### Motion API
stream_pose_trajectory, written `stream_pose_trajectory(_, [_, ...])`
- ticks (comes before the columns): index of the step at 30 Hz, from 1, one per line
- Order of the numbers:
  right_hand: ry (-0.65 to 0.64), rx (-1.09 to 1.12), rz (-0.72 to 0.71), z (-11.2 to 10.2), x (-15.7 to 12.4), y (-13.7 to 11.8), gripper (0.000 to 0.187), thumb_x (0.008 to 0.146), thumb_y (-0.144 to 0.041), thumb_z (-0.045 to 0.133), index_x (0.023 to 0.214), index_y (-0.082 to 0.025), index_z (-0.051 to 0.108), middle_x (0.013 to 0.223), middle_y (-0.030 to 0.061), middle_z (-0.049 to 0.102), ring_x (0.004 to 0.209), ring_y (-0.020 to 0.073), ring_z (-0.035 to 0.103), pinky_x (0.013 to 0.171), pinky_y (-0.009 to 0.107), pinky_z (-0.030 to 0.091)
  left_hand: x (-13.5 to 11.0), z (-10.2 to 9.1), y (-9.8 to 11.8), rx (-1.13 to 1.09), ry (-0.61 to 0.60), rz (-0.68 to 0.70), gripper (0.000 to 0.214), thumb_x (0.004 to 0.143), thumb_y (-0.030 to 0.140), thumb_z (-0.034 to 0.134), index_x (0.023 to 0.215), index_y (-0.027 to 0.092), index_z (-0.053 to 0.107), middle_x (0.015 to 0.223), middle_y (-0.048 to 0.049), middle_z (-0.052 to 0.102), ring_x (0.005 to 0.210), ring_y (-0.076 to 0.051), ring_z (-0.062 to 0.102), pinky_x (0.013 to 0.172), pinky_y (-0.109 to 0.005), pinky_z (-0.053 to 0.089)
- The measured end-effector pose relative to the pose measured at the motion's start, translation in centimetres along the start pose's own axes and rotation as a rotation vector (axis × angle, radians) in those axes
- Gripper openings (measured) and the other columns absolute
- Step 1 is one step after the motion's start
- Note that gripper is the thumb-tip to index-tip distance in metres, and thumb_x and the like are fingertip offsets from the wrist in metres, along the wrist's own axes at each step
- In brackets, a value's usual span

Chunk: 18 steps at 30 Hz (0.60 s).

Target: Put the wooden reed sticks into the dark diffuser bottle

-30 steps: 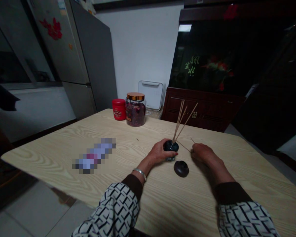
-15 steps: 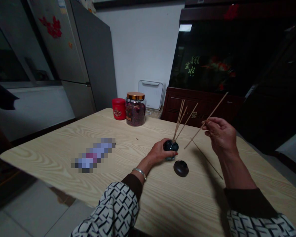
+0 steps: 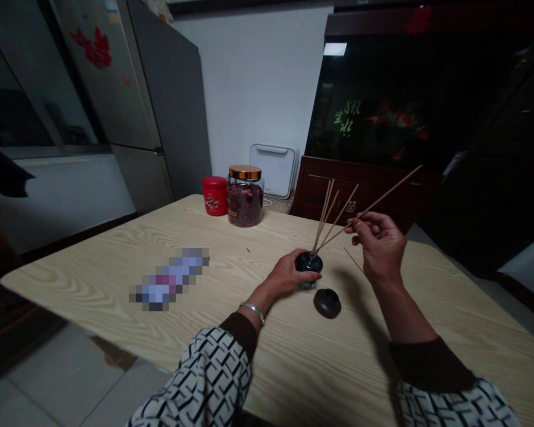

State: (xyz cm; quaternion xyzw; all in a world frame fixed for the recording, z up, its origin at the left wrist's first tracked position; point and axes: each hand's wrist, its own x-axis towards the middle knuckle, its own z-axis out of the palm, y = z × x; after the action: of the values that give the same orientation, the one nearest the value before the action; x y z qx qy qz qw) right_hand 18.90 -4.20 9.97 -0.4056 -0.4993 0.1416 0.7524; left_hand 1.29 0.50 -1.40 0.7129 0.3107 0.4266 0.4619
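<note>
My left hand (image 3: 289, 271) is wrapped round a small dark glass diffuser bottle (image 3: 309, 263) on the table. Several thin reed sticks (image 3: 324, 216) lean out of its neck. Between the thumb and fingers of my right hand (image 3: 378, 240) is one more reed stick (image 3: 394, 191), tilted, with its lower end at the bottle's mouth. Whether that tip is inside the neck, I cannot tell. A dark round cap (image 3: 327, 303) lies on the table just in front of the bottle. Another loose stick (image 3: 353, 261) lies on the table, partly hidden behind my right hand and forearm.
On the wooden table (image 3: 115, 255), a blurred-out flat object (image 3: 171, 281) lies to the left. A red canister (image 3: 215, 196) and a glass jar with a copper lid (image 3: 245, 198) stand at the far edge. Behind are a white panel-shaped device (image 3: 273, 169) and a dark cabinet (image 3: 374, 118).
My right hand has moved left with its reed stick, bringing the stick's lower end to the bottle's mouth. The left hand and bottle have stayed in place.
</note>
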Motion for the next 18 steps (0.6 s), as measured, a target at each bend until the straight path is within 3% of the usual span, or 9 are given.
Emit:
stream_pose_trajectory(4, [-0.049,-0.039,0.019,0.1,-0.2,0.4,0.021,0.076,-0.027,0.075,0.089,-0.019,0.061,0.075,0.0008,0.069,0.063,0.0133,0.066,0.047,0.021,0.044,0.0,0.0,-0.1,0.001,-0.008,0.001,0.071,0.063,0.043,0.086,0.123,0.016,0.061,0.107,-0.0107,0.068,0.1,-0.025,0.063,0.091,-0.038,0.051])
stream_pose_trajectory(6, [-0.132,-0.081,0.071,0.1,-0.5,0.8,0.023,0.075,-0.03,0.075,0.089,-0.019,0.06,0.075,0.0005,0.068,0.063,0.0138,0.066,0.046,0.021,0.044,0.0,0.0,0.0,0.02,-0.013,0.015,0.069,0.064,0.043,0.085,0.123,0.017,0.062,0.107,-0.0099,0.068,0.1,-0.024,0.063,0.091,-0.037,0.051])
stream_pose_trajectory(11, [-0.591,-0.322,0.248,-0.6,-0.5,2.0,0.029,0.076,-0.043,0.072,0.083,-0.017,0.062,0.071,0.0017,0.065,0.057,0.0148,0.063,0.043,0.022,0.041,-0.1,-0.1,0.5,0.042,-0.014,0.032,0.065,0.066,0.039,0.084,0.123,0.017,0.062,0.107,-0.0097,0.068,0.101,-0.024,0.063,0.091,-0.037,0.05])
stream_pose_trajectory(13, [-0.668,-0.429,0.245,-2.0,0.4,2.6,0.03,0.08,-0.047,0.067,0.084,-0.017,0.064,0.074,0.0031,0.067,0.057,0.0153,0.063,0.046,0.023,0.042,-0.1,-0.1,0.6,0.031,-0.018,0.024,0.065,0.066,0.039,0.084,0.123,0.016,0.062,0.107,-0.0102,0.068,0.1,-0.024,0.063,0.092,-0.038,0.05])
stream_pose_trajectory(15, [-0.639,-0.601,0.2,-4.2,1.7,3.5,0.028,0.083,-0.046,0.061,0.084,-0.018,0.064,0.077,0.0042,0.069,0.059,0.0156,0.064,0.051,0.025,0.044,-0.2,-0.1,0.6,0.016,-0.021,0.015,0.066,0.066,0.04,0.084,0.123,0.015,0.062,0.108,-0.011,0.068,0.101,-0.025,0.063,0.093,-0.039,0.05])
stream_pose_trajectory(18, [-0.604,-1.08,0.181,-8.0,3.3,5.2,0.018,0.082,-0.035,0.06,0.083,-0.019,0.068,0.081,0.0075,0.071,0.069,0.0191,0.066,0.062,0.029,0.046,-0.1,-0.1,0.4,-0.005,-0.018,0.006,0.068,0.064,0.041,0.085,0.122,0.015,0.062,0.109,-0.0118,0.067,0.102,-0.026,0.063,0.093,-0.041,0.05])
